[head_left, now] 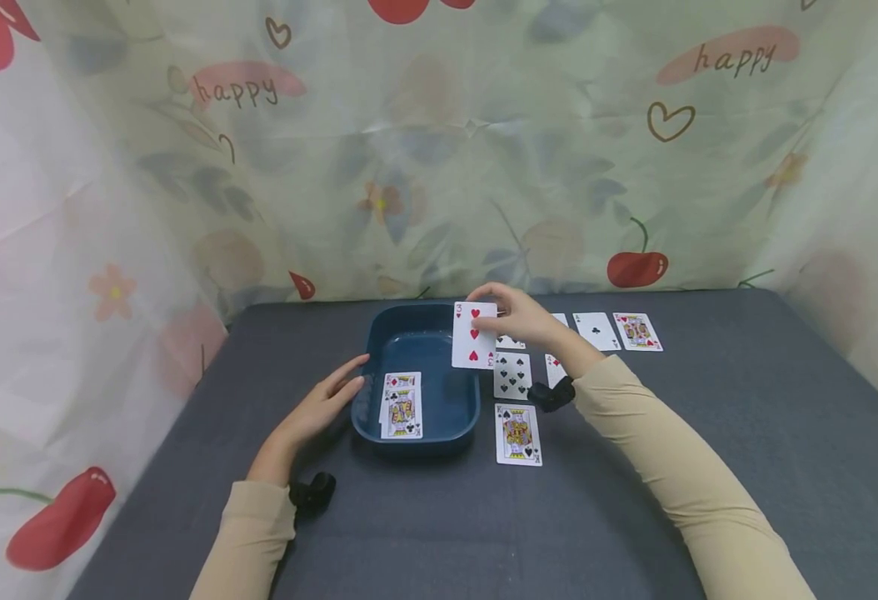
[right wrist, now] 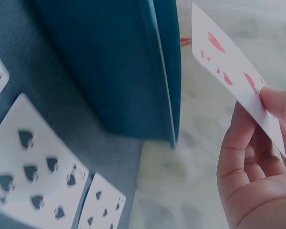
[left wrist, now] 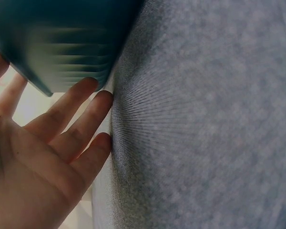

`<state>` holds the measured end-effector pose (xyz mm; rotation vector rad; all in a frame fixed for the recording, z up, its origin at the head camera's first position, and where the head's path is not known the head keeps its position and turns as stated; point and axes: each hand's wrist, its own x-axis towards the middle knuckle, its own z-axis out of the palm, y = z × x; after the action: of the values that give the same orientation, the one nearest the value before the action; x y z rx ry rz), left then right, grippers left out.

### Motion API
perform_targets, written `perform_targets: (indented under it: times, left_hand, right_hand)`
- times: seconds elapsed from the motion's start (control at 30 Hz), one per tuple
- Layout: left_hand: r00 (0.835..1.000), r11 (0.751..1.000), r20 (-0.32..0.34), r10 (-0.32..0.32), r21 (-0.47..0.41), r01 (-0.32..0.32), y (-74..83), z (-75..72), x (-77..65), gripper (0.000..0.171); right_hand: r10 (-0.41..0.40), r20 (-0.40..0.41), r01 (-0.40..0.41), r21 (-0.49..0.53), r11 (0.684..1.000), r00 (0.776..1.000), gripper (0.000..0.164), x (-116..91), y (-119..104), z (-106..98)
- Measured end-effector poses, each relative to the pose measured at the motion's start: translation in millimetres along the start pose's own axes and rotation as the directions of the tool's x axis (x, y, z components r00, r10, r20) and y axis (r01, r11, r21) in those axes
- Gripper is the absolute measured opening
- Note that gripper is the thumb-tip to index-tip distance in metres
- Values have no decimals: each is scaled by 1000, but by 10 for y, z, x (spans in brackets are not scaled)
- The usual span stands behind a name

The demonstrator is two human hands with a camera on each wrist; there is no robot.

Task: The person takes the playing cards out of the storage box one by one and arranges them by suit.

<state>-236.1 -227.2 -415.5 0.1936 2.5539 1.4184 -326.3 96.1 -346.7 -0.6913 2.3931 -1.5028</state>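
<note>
Right grip (head_left: 523, 318) pinches the three of hearts (head_left: 471, 340), long axis up-down in head view, overlapping the blue tray's (head_left: 446, 408) far right rim; king of clubs (head_left: 403, 414) lies inside, closer and left. Left grip (head_left: 322, 402), fingers loosely extended, is farther from card, at tray's left wall.

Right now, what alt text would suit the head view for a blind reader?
Right hand holding a three of hearts by the right rim of a blue tub; left hand at its left. More cards lie inside and on the table.
</note>
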Motion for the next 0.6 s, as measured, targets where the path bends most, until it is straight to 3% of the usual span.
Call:
perform_targets:
  times: [0.6]
  left_hand:
    - [1000,1000,0,-6,3,6,-32,-9,12,50]
  right_hand:
    - [89,-146,-99,-68,993,985,39,-407,383,-483]
